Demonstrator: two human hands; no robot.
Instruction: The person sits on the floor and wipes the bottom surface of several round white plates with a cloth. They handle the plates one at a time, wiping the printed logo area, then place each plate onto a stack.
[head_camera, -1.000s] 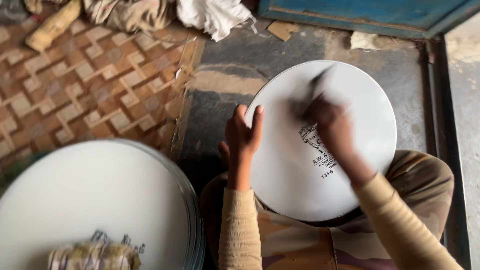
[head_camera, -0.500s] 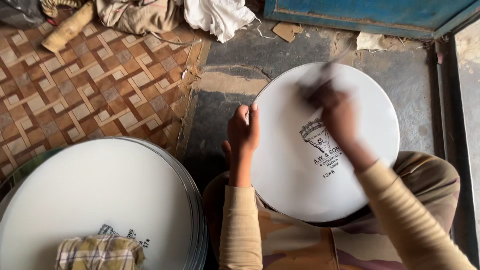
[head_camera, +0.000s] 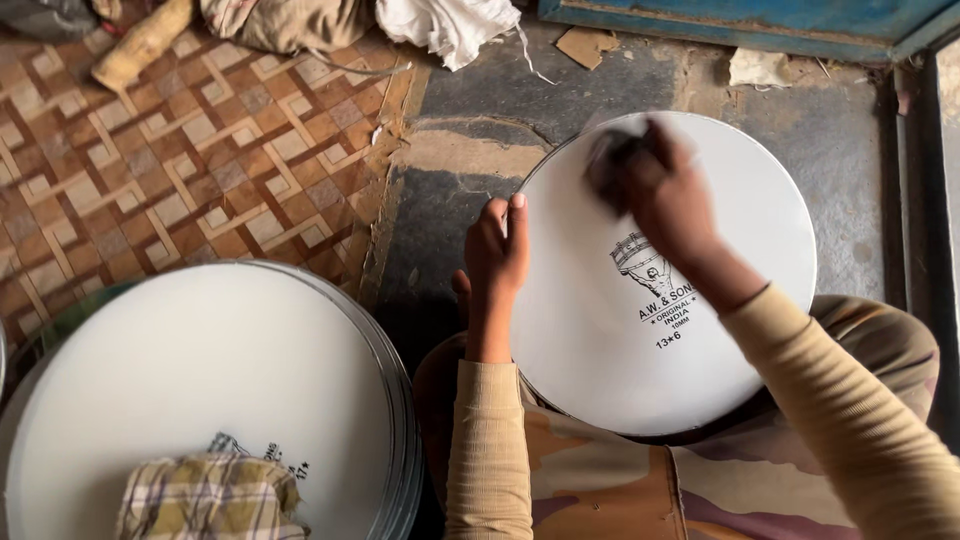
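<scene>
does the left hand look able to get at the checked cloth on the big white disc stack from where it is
Probably yes: the left hand rests on the rim of the round white drumhead in the lap, and nothing stands between it and the checked cloth at its left.

Long tan ribbed sleeves to both wrists, bare hands, loose brown-and-cream patterned trousers

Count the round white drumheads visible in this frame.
2 faces show: one round white drumhead on the person's lap, steadied by the left hand; another lower left, topping a stack of metal rims that may hide more.
</scene>
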